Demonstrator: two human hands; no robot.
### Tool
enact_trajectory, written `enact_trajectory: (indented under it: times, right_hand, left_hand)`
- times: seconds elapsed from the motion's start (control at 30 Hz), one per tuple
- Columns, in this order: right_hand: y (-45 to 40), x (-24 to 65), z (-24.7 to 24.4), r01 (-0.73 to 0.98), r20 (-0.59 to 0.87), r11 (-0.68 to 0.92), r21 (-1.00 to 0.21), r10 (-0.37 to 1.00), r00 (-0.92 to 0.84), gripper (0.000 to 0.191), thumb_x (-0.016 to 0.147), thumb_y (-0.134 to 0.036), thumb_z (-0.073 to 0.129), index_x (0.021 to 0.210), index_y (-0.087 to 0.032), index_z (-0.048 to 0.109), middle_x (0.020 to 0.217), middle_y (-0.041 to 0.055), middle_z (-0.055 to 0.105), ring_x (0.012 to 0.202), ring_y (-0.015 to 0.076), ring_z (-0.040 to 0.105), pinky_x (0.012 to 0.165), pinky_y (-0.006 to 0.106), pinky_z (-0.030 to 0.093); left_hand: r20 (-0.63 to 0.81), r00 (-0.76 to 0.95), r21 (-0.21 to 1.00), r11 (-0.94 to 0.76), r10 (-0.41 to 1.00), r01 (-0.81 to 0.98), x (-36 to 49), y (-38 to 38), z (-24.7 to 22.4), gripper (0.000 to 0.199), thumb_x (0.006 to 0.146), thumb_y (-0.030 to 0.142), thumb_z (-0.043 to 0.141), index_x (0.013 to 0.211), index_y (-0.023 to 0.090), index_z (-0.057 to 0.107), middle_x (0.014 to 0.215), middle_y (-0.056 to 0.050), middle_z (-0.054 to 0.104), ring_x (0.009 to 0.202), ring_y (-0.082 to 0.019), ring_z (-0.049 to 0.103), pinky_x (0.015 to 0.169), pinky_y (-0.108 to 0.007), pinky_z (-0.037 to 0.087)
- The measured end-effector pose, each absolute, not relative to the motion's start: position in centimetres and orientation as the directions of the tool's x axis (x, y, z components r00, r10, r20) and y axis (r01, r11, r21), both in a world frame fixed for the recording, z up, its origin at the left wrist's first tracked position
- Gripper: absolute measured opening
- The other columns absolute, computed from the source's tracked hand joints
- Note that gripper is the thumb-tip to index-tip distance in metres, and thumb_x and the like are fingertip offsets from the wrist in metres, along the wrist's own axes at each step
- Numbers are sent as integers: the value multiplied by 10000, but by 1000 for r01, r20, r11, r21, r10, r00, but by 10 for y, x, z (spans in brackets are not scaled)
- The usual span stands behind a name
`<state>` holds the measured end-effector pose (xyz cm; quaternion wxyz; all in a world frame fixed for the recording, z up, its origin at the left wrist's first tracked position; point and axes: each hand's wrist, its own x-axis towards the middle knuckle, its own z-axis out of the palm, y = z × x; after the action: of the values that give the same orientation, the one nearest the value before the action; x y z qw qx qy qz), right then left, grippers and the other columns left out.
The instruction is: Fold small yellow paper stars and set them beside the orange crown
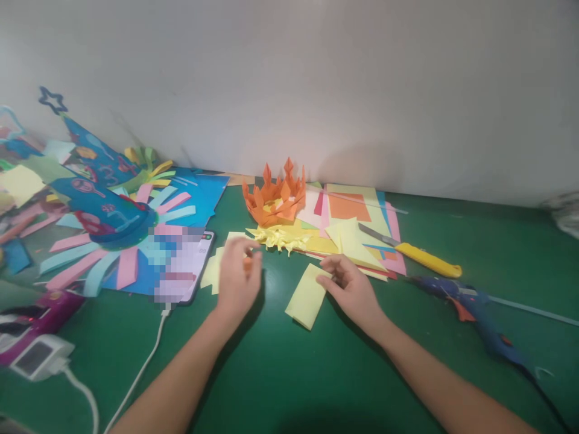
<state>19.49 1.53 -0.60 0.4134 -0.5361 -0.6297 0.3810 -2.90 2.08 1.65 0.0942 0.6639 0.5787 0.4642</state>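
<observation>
Phone (199, 265) screen: pixelated, largely unreadable. Left hand (239, 274): partly covers yellow paper pieces (210, 272). Right hand (350, 289): covers one corner of folded yellow paper (307, 298). Grey object (563, 214): blurred, cut off by right edge.

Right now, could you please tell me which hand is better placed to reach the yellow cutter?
Probably the right hand: it is nearer the cutter, though its fingers hold the folded paper; the left hand is farther across.
</observation>
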Motion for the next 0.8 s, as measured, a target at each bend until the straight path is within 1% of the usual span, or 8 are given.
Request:
enact_trajectory:
  times: [0.07, 0.17, 0.27, 0.37, 0.47, 0.6, 0.67, 0.8]
  right_hand:
    - [15, 195, -6, 375, 105, 133, -917, 990, -95, 162, 774, -275, 587, 914, -216, 529, 786, 4, 534, 664, 144, 512, 600, 262, 428]
    - [14, 195, -6, 391, 106, 138, -910, 989, -104, 159, 776, -268, 583, 919, -222, 531, 790, 1, 541, 663, 143, 509, 599, 262, 423]
    - [15, 196, -8, 396, 117, 147, -906, 988, -99, 161, 774, -266, 588, 921, -224, 536, 784, 0, 540, 657, 142, 508, 595, 262, 422]
    - [15, 195, -8, 378, 127, 155, -913, 987, -97, 164, 773, -271, 595, 919, -222, 537, 770, -1, 534, 656, 143, 511, 589, 261, 428]
    - [14, 194, -6, 324, 156, 178, -929, 983, -93, 162, 779, -278, 603, 910, -221, 529, 785, 4, 534, 682, 146, 523, 595, 258, 441]
    - [10, 191, -3, 268, 227, 249, -931, 967, -111, 151, 792, -267, 610, 906, -223, 520, 813, 14, 550, 696, 145, 536, 601, 256, 455]
    - [9, 189, -2, 263, 255, 279, -924, 959, -120, 150, 796, -252, 610, 913, -225, 520, 816, 16, 557, 707, 147, 542, 611, 258, 462]
    - [9, 189, -2, 286, 260, 284, -915, 958, -119, 154, 802, -241, 607, 928, -226, 519, 803, 11, 559, 704, 146, 545, 615, 260, 467]
  left_hand:
    - [629, -320, 603, -184, 709, 777, -50, 30, 19, 210, 729, 59, 477, 896, 184, 498, 963, -87, 492, 1010, -253, 474, 901, -433, 379]
    - [648, -449, 590, -34, 615, 806, -75, 39, 20, 353, 627, -4, 442, 938, 160, 456, 1048, -123, 450, 1078, -286, 432, 965, -501, 304]
    - [652, -455, 586, -22, 607, 810, -79, 42, 17, 369, 608, -8, 439, 940, 154, 447, 1031, -123, 455, 1092, -293, 416, 973, -514, 280]
    - [634, -343, 610, -175, 693, 772, -58, 34, 14, 248, 691, 72, 504, 911, 172, 449, 968, -88, 460, 1009, -254, 450, 904, -443, 366]
    - [430, -167, 779, -272, 887, 565, -24, 18, 14, 167, 801, 185, 511, 957, 189, 452, 911, -43, 483, 838, -174, 516, 781, -341, 444]
    - [27, 89, 963, -49, 996, 264, 12, -3, 14, 196, 810, 283, 550, 966, 195, 470, 893, -35, 554, 765, -142, 553, 680, -278, 471]
    - [-62, 118, 981, 39, 991, 188, 18, -8, 13, 172, 791, 262, 564, 913, 192, 465, 802, -9, 554, 691, -121, 540, 623, -247, 457]
    - [-109, 122, 975, 82, 987, 207, 16, -7, 12, 111, 754, 225, 592, 783, 183, 494, 704, 26, 528, 630, -95, 507, 583, -212, 409]
